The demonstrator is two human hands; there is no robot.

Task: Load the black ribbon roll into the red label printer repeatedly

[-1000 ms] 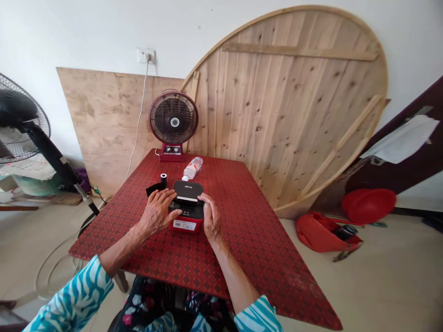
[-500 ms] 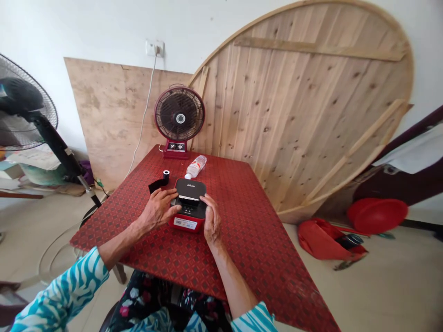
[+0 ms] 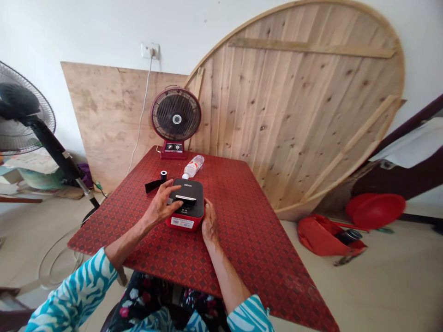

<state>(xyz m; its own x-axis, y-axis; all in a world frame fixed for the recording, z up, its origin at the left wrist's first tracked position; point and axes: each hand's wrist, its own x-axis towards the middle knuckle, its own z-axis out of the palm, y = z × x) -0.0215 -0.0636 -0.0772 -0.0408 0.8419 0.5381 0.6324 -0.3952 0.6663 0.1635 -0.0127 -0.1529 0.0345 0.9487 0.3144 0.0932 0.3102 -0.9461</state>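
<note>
A small red label printer point(image 3: 185, 224) with a black lid point(image 3: 188, 185) sits on the red patterned table. A white strip of paper point(image 3: 186, 198) shows at the slot in its top. My left hand point(image 3: 162, 203) reaches over the lid from the left, fingers spread, its thumb by the slot. Along the printer's right side, my right hand point(image 3: 209, 222) holds it with the fingers closed against the side. Behind the printer lie a roll with a black tail point(image 3: 155, 184) and a clear plastic bottle point(image 3: 194, 166) on its side.
A small maroon fan point(image 3: 176, 119) stands at the table's point(image 3: 256, 258) back edge. A black pedestal fan point(image 3: 51, 143) is on the left. A large round wooden board point(image 3: 294, 106) leans on the wall. A red bag point(image 3: 320, 235) and a red basin point(image 3: 375, 210) are at right.
My left hand has moved further over the lid, its thumb now by the slot. My right hand has slid off the top edge to the printer's side. The printer is slightly turned.
</note>
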